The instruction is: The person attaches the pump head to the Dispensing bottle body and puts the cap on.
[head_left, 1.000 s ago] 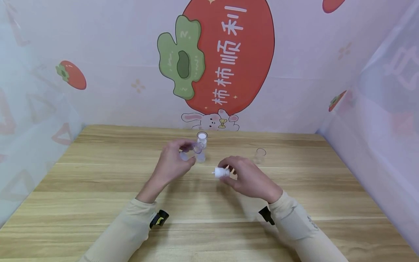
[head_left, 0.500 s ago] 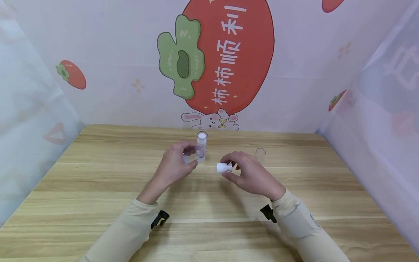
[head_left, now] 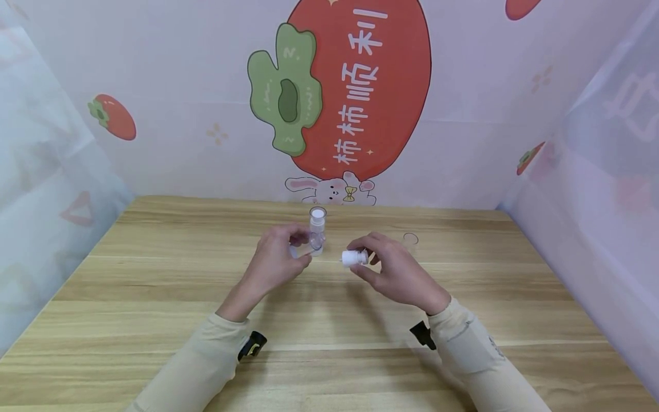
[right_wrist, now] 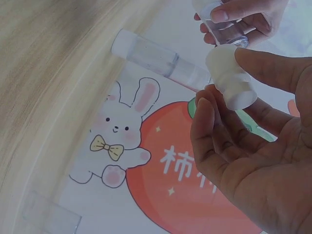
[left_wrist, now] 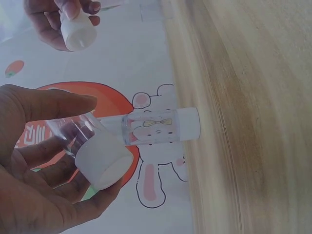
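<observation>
My left hand point(head_left: 273, 252) grips a small clear bottle point(left_wrist: 73, 127) with a white base point(left_wrist: 103, 161), tilted, thumb on one side and fingers round the other. In the right wrist view that bottle is at the top, its open end towards the camera's right. My right hand point(head_left: 396, 272) pinches a white pump top point(right_wrist: 230, 77) with a narrower collar, lying on its side between thumb and fingers. The two pieces are apart in the head view. Behind the left hand stands a second clear bottle point(head_left: 317, 220) upright, with a white base and a clear cap.
A loose clear cap point(head_left: 410, 240) stands on the wooden table point(head_left: 329, 366) behind the right hand, hard to see. A printed cloth wall point(head_left: 195, 154) with a persimmon and a rabbit rises at the table's back edge, with more cloth at both sides.
My right hand has moved slightly up and right in the head view with the pump top. The left hand has shifted a little to the right and tilted its bottle.
</observation>
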`<control>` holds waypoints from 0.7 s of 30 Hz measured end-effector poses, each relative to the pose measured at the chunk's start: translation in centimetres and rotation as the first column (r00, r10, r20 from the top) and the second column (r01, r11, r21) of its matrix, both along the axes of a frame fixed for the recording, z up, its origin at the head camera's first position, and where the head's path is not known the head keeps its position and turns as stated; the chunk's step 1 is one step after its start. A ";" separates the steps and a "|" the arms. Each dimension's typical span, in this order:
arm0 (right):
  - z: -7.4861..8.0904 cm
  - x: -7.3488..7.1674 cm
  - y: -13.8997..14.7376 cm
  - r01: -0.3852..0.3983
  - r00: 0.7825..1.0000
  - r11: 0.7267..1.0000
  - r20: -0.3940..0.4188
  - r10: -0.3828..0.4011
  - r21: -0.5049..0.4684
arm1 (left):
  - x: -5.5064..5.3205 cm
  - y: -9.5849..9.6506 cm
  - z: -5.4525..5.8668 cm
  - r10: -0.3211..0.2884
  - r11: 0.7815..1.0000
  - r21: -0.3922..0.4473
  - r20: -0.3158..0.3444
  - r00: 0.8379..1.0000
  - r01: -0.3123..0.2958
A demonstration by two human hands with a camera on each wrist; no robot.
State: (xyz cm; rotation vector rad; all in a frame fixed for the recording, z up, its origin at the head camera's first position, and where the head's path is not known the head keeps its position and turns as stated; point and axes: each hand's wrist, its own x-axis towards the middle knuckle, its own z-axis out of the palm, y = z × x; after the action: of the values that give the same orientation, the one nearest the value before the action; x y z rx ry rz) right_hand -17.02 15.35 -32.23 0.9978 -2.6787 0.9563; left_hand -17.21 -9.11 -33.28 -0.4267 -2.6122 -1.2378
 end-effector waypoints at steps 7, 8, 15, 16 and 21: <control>0.1 -0.1 0.1 -0.020 1.000 0.998 -0.010 0.019 -0.063 | 0.1 0.0 0.1 -0.010 1.000 -0.008 0.004 1.000 0.010; 0.1 -0.1 0.1 -0.023 1.000 0.997 -0.005 0.022 -0.072 | 0.1 0.0 0.1 -0.012 1.000 -0.011 0.001 1.000 0.012; 0.3 -0.2 0.2 -0.042 0.999 0.992 -0.002 0.042 -0.120 | 0.2 0.2 0.1 -0.037 0.999 -0.036 -0.003 0.999 0.036; 0.3 -0.2 0.2 -0.046 0.999 0.991 -0.001 0.046 -0.129 | 0.2 0.2 0.1 -0.042 0.998 -0.040 -0.002 0.999 0.041; 0.4 -0.3 0.3 -0.053 0.999 0.987 -0.001 0.054 -0.154 | 0.2 0.4 0.0 -0.051 0.997 -0.053 0.010 0.999 0.052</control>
State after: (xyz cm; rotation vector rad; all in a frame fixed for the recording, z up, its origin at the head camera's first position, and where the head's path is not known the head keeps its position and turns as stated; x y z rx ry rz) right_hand -17.36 15.65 -31.87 1.0401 -2.5456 1.1565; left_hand -17.00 -8.76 -33.25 -0.5021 -2.6629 -1.1904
